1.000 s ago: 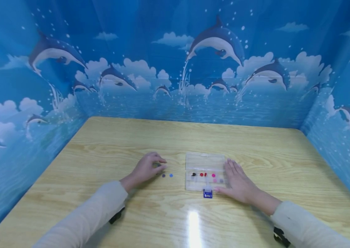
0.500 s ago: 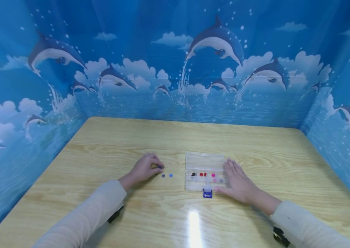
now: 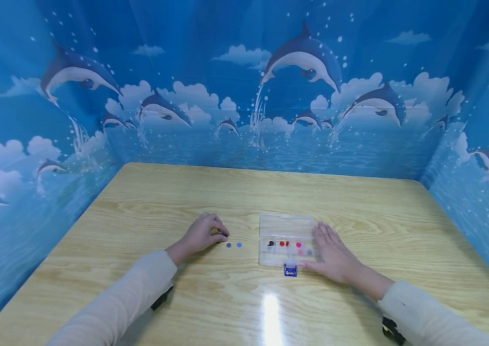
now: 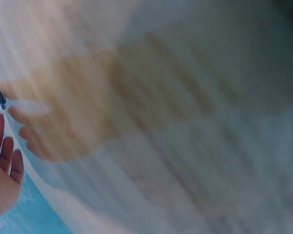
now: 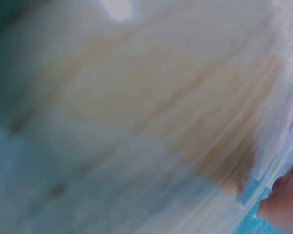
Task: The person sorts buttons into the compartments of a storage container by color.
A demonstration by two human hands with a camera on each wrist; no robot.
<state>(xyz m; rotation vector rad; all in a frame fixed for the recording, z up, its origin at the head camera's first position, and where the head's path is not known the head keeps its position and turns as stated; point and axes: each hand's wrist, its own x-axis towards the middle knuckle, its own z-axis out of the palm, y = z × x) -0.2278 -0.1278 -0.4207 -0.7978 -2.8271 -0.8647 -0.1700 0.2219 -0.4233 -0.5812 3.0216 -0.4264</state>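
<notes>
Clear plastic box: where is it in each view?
Head: the clear plastic box sits just right of centre, below mid-height, against the right hand.
Left wrist: not in it, as far as I can see.
Right wrist: the clear plastic box is cut off at the right edge, above the right hand.
Shared landmark: blue backdrop, in all three.

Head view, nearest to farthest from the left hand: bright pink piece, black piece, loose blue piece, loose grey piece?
1. Grey piece: on table, right of left hand
2. Blue piece: on table, right of grey
3. Black piece: box, left half
4. Bright pink piece: box, right half
</notes>
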